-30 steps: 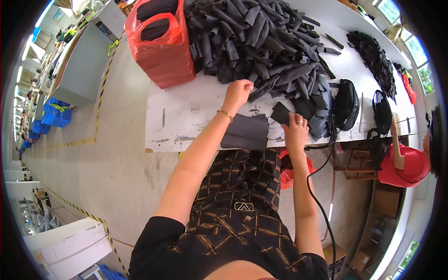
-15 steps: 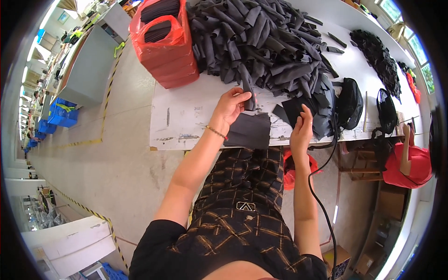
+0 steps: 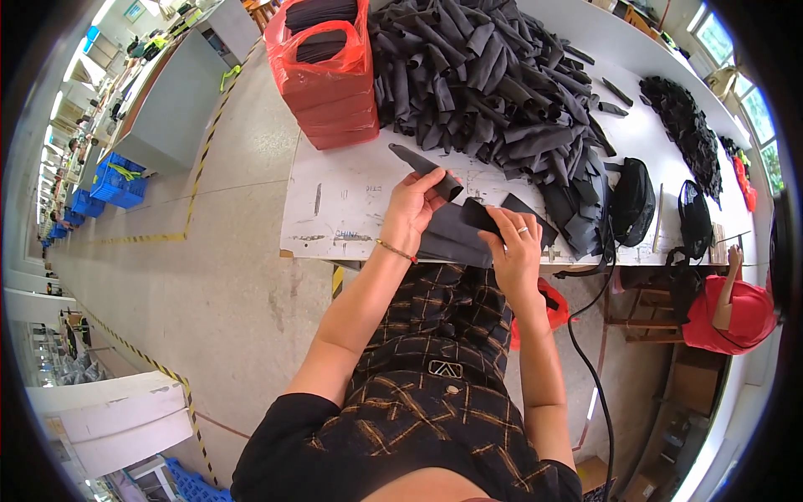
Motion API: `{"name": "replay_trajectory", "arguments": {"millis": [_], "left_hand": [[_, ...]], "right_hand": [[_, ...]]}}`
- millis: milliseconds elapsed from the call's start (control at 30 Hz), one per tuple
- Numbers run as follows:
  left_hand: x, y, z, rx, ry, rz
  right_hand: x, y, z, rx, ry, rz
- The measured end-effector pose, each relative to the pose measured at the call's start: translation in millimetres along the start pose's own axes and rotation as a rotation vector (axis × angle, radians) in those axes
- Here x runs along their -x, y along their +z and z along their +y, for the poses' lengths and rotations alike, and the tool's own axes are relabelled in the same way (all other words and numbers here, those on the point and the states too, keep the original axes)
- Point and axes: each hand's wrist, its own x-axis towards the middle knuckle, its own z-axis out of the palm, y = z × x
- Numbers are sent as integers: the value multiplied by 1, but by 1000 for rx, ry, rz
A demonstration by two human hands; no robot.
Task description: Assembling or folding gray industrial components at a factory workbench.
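A dark grey fabric tube [image 3: 416, 162] is pinched in my left hand [image 3: 410, 211], its far end pointing up and left and its open end toward my right hand. My right hand [image 3: 517, 251] grips a dark fabric piece [image 3: 477, 215] between thumb and fingers, close to that open end without clearly touching it. Below both hands, flat dark fabric pieces [image 3: 452, 244] lie stacked at the table's front edge. More flat pieces [image 3: 583, 224] overlap to the right. Beyond my hands rises a large heap of dark fabric tubes [image 3: 477, 75].
A red plastic bag [image 3: 330, 105] packed with dark pieces stands on the white table [image 3: 335, 192] at left. Right of the heap lie black mesh pouches [image 3: 633, 201] and a black cable [image 3: 590, 360]. A person in red [image 3: 728, 314] sits at the far right.
My right hand has moved left from the flat pieces and now holds one beside the tube. The tube in my left hand has tilted up and left. The view has shifted slightly.
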Motion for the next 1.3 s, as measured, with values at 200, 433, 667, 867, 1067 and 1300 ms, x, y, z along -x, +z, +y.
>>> {"name": "replay_trajectory", "arguments": {"millis": [200, 433, 667, 867, 1067, 1300], "left_hand": [[9, 11, -2, -74, 2, -1], [15, 13, 1, 26, -32, -21], [34, 33, -2, -54, 82, 41], [45, 37, -19, -132, 212, -41], [47, 39, -13, 11, 79, -214], [57, 51, -39, 84, 113, -332]], "right_hand": [[-11, 8, -6, 150, -60, 85], [-18, 6, -8, 268, -96, 91], [-19, 8, -12, 304, -68, 78], [-19, 17, -17, 315, -83, 64], [-12, 15, -34, 36, -40, 27], [-5, 11, -17, -113, -120, -51]]}}
